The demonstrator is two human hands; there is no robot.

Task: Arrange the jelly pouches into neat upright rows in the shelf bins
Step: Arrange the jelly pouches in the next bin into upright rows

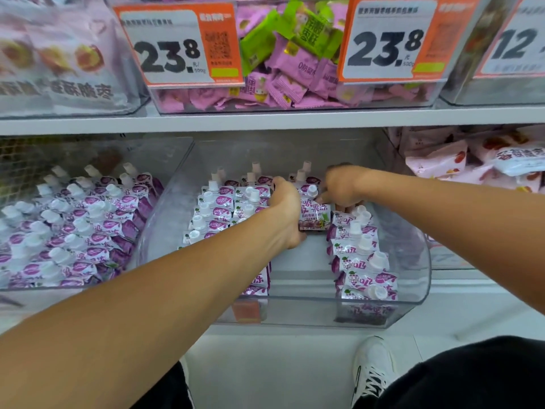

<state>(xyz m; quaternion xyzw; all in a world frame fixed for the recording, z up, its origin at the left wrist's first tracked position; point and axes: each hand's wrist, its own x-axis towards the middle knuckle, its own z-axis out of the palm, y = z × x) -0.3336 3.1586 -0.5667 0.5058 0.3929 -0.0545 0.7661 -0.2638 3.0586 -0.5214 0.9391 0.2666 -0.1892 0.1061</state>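
Two hands: left hand [285, 208] and right hand [339, 185] grip one upright jelly pouch [314, 215] in clear bin [413, 302], rows at 9 and 3 o'clock.

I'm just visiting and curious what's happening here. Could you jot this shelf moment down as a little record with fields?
place: shop shelf with clear bins
centre bin: purple-and-white jelly pouches standing in rows, with a bare gap down the middle
left hand: grips the pouches at the back of the gap
right hand: fingers touch the held pouch near its cap
left bin: same pouches, packed in rows
upper bin: pink and green wrapped sweets
price tags: 23.8
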